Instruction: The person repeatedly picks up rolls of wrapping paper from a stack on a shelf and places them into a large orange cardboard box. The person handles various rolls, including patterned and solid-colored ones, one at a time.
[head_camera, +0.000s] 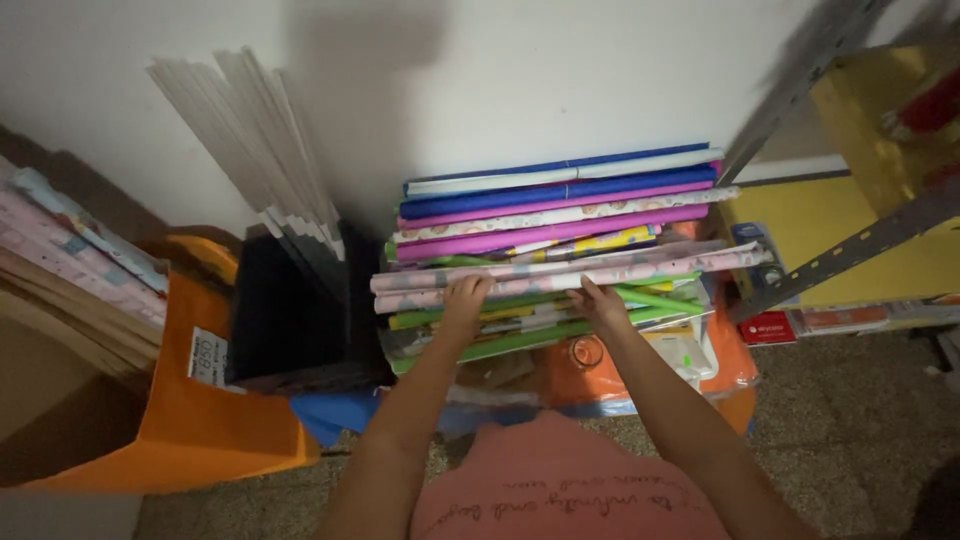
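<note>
Gripping a pink patterned roll (560, 275), both hands (466, 296) (600, 300) reach into the orange bin (725, 365).

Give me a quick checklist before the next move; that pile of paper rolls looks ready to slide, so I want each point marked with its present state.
1. Left hand on the pink patterned roll: ok, fingers rest on its near end.
2. Right hand on the same layer: ok, it touches the rolls beside the left.
3. Grip closed around a roll: cannot tell, fingertips are hidden.
4. Stack of rolls lying level: ok, though the ends are uneven.
5. Green rolls underneath supported: cannot tell, the base is hidden.
6. Metal shelf post clear of the roll ends: not ok, it stands right at them.
</note>
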